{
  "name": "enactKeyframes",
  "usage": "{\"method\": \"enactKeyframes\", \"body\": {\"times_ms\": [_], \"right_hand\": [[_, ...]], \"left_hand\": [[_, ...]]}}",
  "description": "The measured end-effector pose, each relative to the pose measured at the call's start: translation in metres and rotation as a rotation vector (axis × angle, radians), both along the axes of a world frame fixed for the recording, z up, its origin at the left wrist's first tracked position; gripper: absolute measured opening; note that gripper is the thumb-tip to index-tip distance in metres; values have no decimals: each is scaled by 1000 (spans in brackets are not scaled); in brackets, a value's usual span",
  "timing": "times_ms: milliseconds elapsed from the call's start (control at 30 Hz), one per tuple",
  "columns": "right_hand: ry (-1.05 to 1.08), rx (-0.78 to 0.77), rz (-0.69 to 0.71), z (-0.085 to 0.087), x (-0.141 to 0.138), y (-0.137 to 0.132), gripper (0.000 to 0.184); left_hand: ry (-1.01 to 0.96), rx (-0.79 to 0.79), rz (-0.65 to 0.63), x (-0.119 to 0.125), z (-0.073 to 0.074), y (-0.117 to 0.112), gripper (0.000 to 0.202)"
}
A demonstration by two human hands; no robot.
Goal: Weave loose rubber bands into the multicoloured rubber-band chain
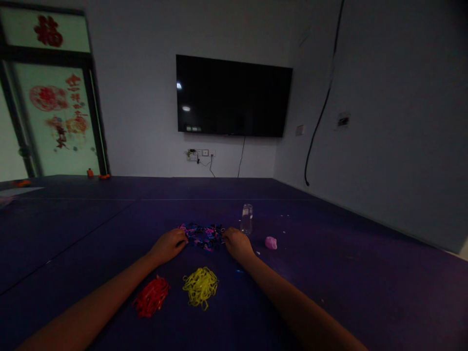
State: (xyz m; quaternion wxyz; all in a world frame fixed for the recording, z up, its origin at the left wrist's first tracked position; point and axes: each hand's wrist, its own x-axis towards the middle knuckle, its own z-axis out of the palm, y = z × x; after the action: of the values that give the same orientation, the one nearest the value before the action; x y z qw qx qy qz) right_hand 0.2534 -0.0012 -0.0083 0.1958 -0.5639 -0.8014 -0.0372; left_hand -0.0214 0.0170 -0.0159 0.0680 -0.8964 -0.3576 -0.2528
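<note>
A spread pile of mixed blue, pink and black rubber bands [203, 236] lies on the purple surface between my hands. At its left edge is my left hand [169, 245], fingers curled together against the bands; whatever they pinch is hidden. My right hand [237, 243] meets the right edge with bent, closed fingers, and their tips are too small to make out. Closer to me lie a heap of red rubber bands [151, 297] and a heap of yellow rubber bands [201, 286], neither touched by a hand.
Just beyond my right hand stands a clear jar [246, 218]. A crumpled pink lump [271, 243] lies to its right, with small white scraps around. Orange objects [104, 176] sit by the door at far left. A television [234, 97] hangs on the wall.
</note>
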Motion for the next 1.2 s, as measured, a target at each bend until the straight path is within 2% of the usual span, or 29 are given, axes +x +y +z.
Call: {"method": "enactKeyframes", "body": {"times_ms": [667, 1200], "right_hand": [[25, 0, 3, 6, -2, -5, 25], [-4, 21, 3, 4, -1, -4, 32]], "left_hand": [[-8, 6, 5, 1, 2, -1, 17], [6, 1, -3, 2, 3, -1, 16]]}}
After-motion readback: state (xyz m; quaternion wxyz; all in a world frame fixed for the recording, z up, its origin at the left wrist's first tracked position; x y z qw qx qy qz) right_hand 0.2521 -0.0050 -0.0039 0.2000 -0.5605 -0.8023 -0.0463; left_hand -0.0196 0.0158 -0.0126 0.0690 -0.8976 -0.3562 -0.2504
